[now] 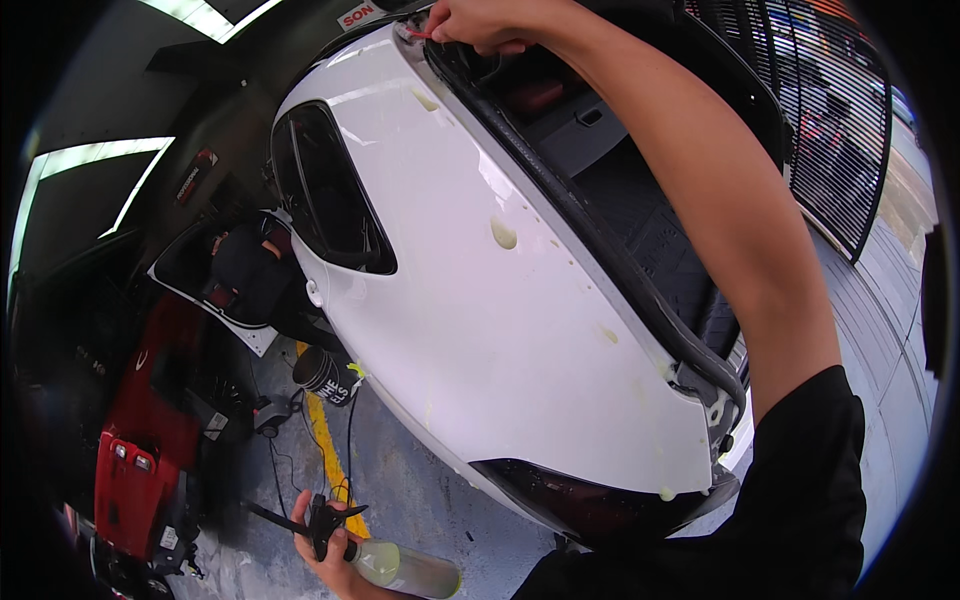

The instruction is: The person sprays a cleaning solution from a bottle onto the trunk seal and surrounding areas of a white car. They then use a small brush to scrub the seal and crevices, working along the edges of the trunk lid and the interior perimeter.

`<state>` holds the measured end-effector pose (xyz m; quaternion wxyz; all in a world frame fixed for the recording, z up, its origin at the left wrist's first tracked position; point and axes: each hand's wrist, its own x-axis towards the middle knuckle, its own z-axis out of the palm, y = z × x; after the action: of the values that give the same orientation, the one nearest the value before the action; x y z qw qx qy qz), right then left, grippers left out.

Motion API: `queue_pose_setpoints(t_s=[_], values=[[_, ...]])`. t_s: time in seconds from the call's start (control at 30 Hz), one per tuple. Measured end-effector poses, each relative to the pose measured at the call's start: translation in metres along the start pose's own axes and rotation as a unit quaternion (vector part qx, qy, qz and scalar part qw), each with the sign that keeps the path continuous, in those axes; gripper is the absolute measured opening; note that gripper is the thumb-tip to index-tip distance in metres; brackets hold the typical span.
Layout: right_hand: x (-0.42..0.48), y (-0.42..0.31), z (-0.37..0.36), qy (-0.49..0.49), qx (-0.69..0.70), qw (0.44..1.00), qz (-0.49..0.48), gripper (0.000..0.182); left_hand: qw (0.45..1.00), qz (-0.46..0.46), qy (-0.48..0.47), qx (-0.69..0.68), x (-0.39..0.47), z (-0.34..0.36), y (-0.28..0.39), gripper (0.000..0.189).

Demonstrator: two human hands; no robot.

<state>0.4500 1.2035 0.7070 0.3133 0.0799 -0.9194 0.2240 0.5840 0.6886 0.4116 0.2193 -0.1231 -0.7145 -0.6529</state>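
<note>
A white car's rear side panel (450, 225) fills the middle, wet with yellowish foam drips (504, 233). Beside it runs the black rubber seal (570, 195) of the open luggage compartment (637, 217). My right hand (480, 26) reaches to the far upper corner of this opening, fingers closed on a thin red tool (418, 33); its working end is unclear, with foam around it. Low in view, my left hand (322, 547) grips a trigger spray bottle (409, 570) of yellow-green liquid. Its black spray head (326, 525) is between my fingers, the bottle tilted nearly sideways.
A person in dark clothing (255, 266) leans in at an open car door (259, 341). A black bucket (326, 375) stands on the floor near the car, with cables (349, 450) around it. A red machine or vehicle (135, 480) is at left; a slatted black screen (832, 135) at right.
</note>
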Motion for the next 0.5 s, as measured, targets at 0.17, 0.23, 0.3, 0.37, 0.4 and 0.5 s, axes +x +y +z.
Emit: queue_pose_setpoints(t_s=[0.17,0.23,0.3,0.37,0.4,0.5], values=[[-0.02,-0.019,0.006,-0.023,0.013,1.0,-0.001,0.031,1.0,-0.015,0.014,-0.002,-0.01,-0.001,0.002,0.073],[-0.006,-0.012,0.014,0.014,-0.047,0.999,0.004,0.03,1.0,-0.015,0.011,-0.012,-0.008,0.006,0.003,0.073],[-0.001,-0.014,0.023,0.037,-0.072,0.997,0.004,0.027,1.0,-0.015,0.011,-0.007,-0.008,0.008,0.004,0.073],[-0.008,-0.02,0.022,-0.014,-0.077,0.997,-0.024,0.026,1.0,-0.006,0.012,0.02,-0.018,-0.003,0.01,0.072],[0.004,-0.015,0.013,0.011,-0.128,0.991,-0.042,0.026,1.0,0.006,0.008,0.017,-0.018,0.001,0.008,0.071],[0.024,0.012,0.021,0.041,-0.152,0.987,-0.039,0.027,1.0,-0.004,0.01,0.008,-0.012,0.012,0.008,0.071]])
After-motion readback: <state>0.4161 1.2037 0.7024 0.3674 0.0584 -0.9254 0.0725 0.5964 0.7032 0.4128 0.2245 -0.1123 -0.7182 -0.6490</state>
